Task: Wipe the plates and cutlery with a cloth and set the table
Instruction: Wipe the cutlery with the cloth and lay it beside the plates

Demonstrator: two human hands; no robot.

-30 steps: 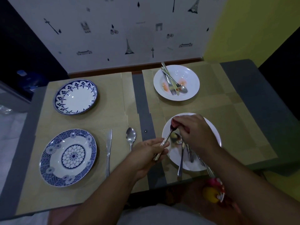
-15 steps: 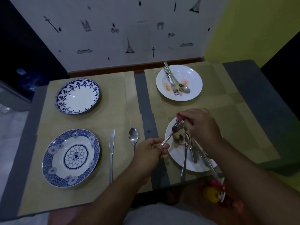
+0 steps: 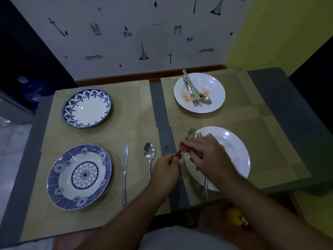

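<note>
Evidently left hand (image 3: 165, 170) pinches fork (image 3: 191, 132) handle, bracing it; right hand (image 3: 207, 156) pinches red cloth (image 3: 183, 147) round shaft for wiping.

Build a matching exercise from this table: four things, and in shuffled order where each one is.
1. knife
2. lifted fork
3. far white plate
4. red cloth

A. pinched by the left hand
B. holds used cutlery
C. lies right of the near blue plate
D. gripped by the right hand

Pairs: 1-C; 2-A; 3-B; 4-D
</note>
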